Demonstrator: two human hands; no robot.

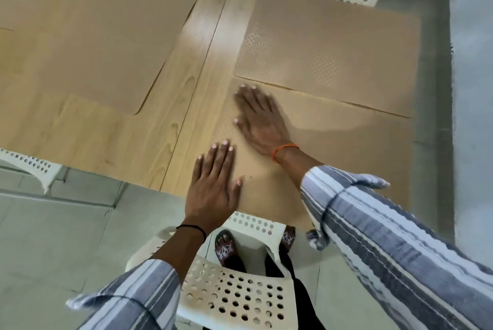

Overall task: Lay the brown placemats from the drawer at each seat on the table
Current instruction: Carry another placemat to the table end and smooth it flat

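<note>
On the near right corner of the desk (165, 105) we press both hands flat on a brown placemat (333, 142), which lies directly under our palms at the seat with the white chair (240, 295). Our left hand (213, 185) rests on the mat's near left corner, fingers straight and spread; our right hand (260, 121), blurred, lies further in on the left edge, fingers also straight, so neither grip pinches anything. The mat's long axis runs left to right along the desk's near edge, stretching away to the right of both hands. We judge that any smoothing must sweep rightward, and the right hand is nearer that stretch. A second placemat (333, 46) lies just beyond, almost touching, and a third (93, 36) sits well to the left. We see no brands, labels or writing.
</note>
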